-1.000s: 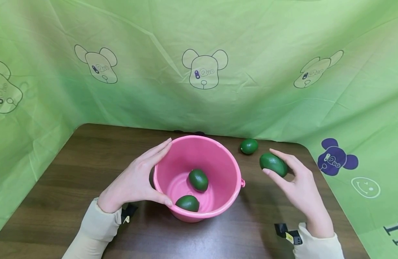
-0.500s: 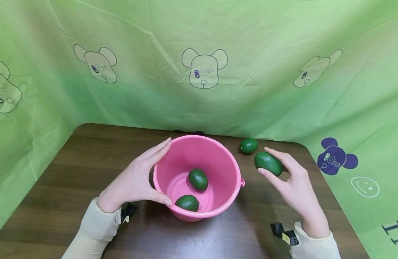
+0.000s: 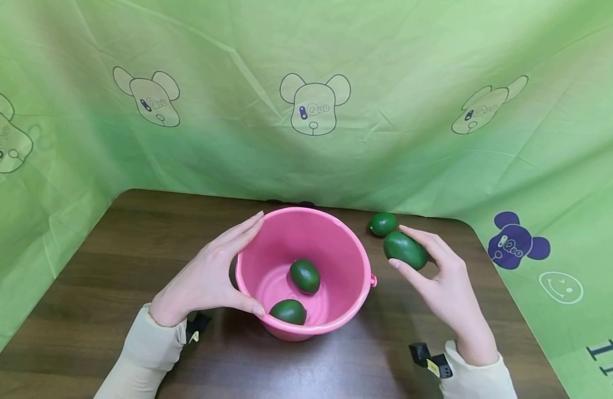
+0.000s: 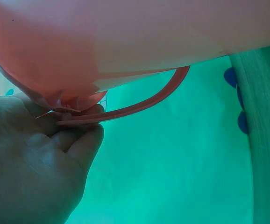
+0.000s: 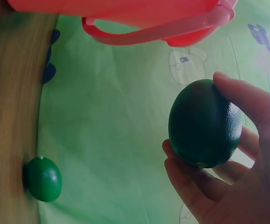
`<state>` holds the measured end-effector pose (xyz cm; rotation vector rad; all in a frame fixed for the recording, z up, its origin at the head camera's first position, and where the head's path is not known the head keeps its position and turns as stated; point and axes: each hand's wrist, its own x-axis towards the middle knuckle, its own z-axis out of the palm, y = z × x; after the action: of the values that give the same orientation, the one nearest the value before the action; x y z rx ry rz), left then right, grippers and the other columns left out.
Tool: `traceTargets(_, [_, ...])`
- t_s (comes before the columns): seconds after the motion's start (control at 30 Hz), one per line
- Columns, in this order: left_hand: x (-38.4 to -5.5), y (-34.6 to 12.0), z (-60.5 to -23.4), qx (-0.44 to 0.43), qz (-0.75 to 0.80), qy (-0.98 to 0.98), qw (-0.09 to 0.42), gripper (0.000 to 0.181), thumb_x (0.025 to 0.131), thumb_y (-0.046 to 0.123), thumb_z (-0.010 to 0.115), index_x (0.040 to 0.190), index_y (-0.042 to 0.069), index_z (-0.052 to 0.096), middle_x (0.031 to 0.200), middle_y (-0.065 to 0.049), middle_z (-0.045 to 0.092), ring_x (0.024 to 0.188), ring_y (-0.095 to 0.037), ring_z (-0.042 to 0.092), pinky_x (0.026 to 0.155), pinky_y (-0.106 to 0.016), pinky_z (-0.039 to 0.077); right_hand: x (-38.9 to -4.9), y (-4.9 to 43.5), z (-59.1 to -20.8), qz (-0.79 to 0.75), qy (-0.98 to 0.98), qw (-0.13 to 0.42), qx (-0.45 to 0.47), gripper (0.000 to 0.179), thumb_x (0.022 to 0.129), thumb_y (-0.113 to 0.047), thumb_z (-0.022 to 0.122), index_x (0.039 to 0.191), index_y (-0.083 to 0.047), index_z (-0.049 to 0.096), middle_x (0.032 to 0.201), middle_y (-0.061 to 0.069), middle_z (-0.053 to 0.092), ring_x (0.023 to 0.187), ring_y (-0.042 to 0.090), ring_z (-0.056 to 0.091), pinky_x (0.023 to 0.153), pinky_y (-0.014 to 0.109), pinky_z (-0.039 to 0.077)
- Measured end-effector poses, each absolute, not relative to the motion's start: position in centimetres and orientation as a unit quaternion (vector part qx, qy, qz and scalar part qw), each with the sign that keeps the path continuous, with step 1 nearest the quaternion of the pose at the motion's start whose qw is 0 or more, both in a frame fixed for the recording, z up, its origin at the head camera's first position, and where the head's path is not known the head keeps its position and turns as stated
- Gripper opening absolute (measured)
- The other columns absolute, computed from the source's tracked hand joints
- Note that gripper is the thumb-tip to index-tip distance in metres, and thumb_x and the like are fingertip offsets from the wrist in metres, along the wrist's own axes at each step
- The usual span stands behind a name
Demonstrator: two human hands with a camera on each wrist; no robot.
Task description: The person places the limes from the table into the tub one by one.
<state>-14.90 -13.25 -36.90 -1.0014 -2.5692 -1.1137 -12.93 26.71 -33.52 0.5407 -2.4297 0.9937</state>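
Note:
A pink bucket (image 3: 331, 233) stands at the middle of the table, its mouth showing. My left hand (image 3: 209, 271) grips its left rim, fingers at the back and thumb toward the front. The left wrist view shows the fingertips curled at the rim beside the end of the pink handle (image 4: 144, 105). Inside the bucket lie two dark green oval fruits, one on the bottom (image 3: 305, 276) and one against the near wall (image 3: 289, 312). To the right of the bucket, my right hand (image 3: 443, 277) holds another dark green oval fruit (image 3: 405, 250) between thumb and fingers.
A smaller-looking green fruit (image 3: 383, 224) rests near the back edge of the brown wooden table (image 3: 147, 238), just beyond the held one. Green printed cloth (image 3: 316, 166) hangs behind and along both sides. A small pink lug (image 3: 373, 281) sticks out from the bucket's right rim.
My right hand has moved left with its fruit, closer to the bucket and to the fruit on the table. The left hand and the bucket have stayed in place.

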Motion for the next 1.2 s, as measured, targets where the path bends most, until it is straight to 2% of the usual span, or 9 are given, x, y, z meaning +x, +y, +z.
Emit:
traceTargets(0.23, [-14.8,-13.2,-36.8,-0.334,-0.378,-0.86,0.081,0.136,0.054,0.058,0.097,0.163,0.02,0.025,0.167,0.013,0.016,0.15,-0.015,0.022,0.114,-0.049,0.034,-12.1,25.0,-32.2,0.374,-0.874,0.229,0.21,0.065,0.078,0.012,0.082,0.137,-0.007,0.064,0.121,0.009,0.064,0.102,0.005,0.059,0.086,0.013,0.045])
traceTargets(0.37, [-14.8,-13.2,-36.9,-0.335,-0.379,-0.859,0.079,0.136,0.054,0.061,0.096,0.163,0.02,0.025,0.168,0.013,0.015,0.15,-0.015,0.022,0.114,-0.049,0.034,-12.2,24.9,-32.7,0.379,-0.869,0.232,0.219,0.066,0.076,0.012,0.083,0.137,-0.007,0.065,0.121,0.009,0.065,0.103,0.005,0.059,0.087,0.013,0.045])
traceTargets(0.63, [-14.8,-13.2,-36.9,-0.337,-0.378,-0.858,0.083,0.136,0.054,0.062,0.096,0.163,0.019,0.026,0.168,0.012,0.015,0.15,-0.015,0.022,0.114,-0.049,0.034,-13.5,26.3,-34.8,0.387,-0.869,0.226,0.212,0.072,0.078,0.004,0.087,0.141,-0.02,0.063,0.129,-0.003,0.063,0.112,0.012,0.06,0.092,0.018,0.046])
traceTargets(0.8, [-14.9,-13.3,-36.9,-0.337,-0.377,-0.859,0.083,0.136,0.055,0.068,0.092,0.163,0.019,0.026,0.168,0.012,0.015,0.15,-0.015,0.021,0.114,-0.049,0.033,-13.0,25.2,-33.8,0.395,-0.853,0.249,0.234,0.074,0.073,0.01,0.087,0.14,-0.013,0.064,0.127,0.003,0.065,0.113,0.013,0.06,0.094,0.019,0.046])
traceTargets(1.03, [-14.9,-13.2,-36.9,-0.34,-0.375,-0.858,0.086,0.137,0.054,0.066,0.094,0.163,0.018,0.026,0.168,0.012,0.016,0.151,-0.016,0.021,0.115,-0.049,0.033,-11.7,23.1,-31.6,0.414,-0.83,0.268,0.26,0.07,0.067,0.02,0.082,0.133,0.001,0.065,0.123,0.016,0.065,0.112,0.012,0.06,0.095,0.019,0.047])
traceTargets(1.2, [-15.0,-13.3,-36.9,-0.342,-0.375,-0.857,0.089,0.136,0.054,0.067,0.093,0.163,0.017,0.027,0.168,0.011,0.016,0.15,-0.016,0.022,0.114,-0.048,0.034,-11.5,22.4,-31.1,0.418,-0.828,0.261,0.267,0.071,0.067,0.021,0.082,0.133,0.001,0.065,0.124,0.017,0.065,0.114,0.014,0.06,0.094,0.02,0.048])
